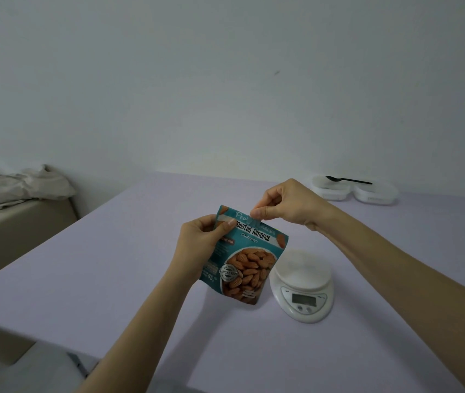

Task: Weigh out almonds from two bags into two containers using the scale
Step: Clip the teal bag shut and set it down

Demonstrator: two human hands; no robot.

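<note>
Holding the bag (247,258) up over the table (129,279), I am gripping its left edge with my left hand (197,245), thumb pressed flat on the front near the top and the other fingers hidden behind the pack. My right hand (285,207) is pinching the top strip of the bag between thumb and forefinger; the strip there is blurring into a pale smear, so I cannot tell how far it is torn. The bag is tilting a little, its print reading "Roasted Almonds" and "Unsalted", with part of the brand word covered by my fingers. Just beside it to the right, the scale (302,287) is sitting on the table, its display too dim to read. Well apart, at the far right edge, two containers (354,192) are standing side by side with a black spoon (347,180) lying across them. Only one bag is showing. At the left a crumpled cloth (21,185) is lying on a beige surface.
</note>
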